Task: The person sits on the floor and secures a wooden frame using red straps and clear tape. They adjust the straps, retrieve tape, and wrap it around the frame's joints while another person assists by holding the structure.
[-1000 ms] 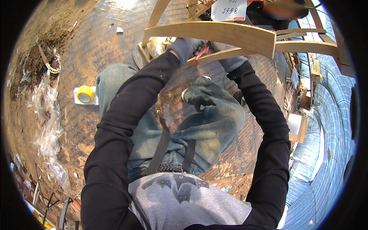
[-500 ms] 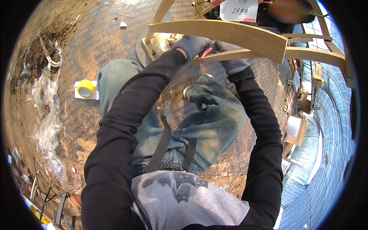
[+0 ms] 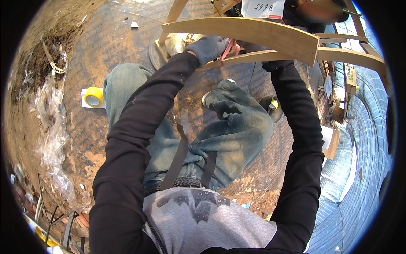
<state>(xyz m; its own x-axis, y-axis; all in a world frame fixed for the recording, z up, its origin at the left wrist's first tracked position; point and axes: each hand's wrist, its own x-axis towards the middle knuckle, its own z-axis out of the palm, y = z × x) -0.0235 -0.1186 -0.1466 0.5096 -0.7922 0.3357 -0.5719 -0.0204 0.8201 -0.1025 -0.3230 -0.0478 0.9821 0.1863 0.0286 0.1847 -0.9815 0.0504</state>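
In a grey glove, my left hand [image 3: 208,49] is closed at a pink ribbon [image 3: 230,49] looped about the lower wooden rail [image 3: 253,57] of a timber frame. Above it a wide, curved wooden plank [image 3: 241,31] crosses in front of both hands' far side. My right hand [image 3: 253,46] reaches behind this plank, to the right of the ribbon. Most of its fingers are hidden, so its grip cannot be made out. Crumpled clear plastic [image 3: 175,44] lies beyond my left wrist, inside the frame.
A yellow tape roll [image 3: 94,97] lies on white paper by my left knee. Beside my right knee is a dark rounded object [image 3: 275,111] with a yellow patch. Another person [image 3: 292,21] is across the frame. Plastic film [image 3: 53,139] lies left, blue tarp [image 3: 363,169] right.
My right hand has moved right and up, away from the ribbon, behind the plank. More of the pink ribbon shows now, in a loop. My left hand stays at it, shifted slightly left.
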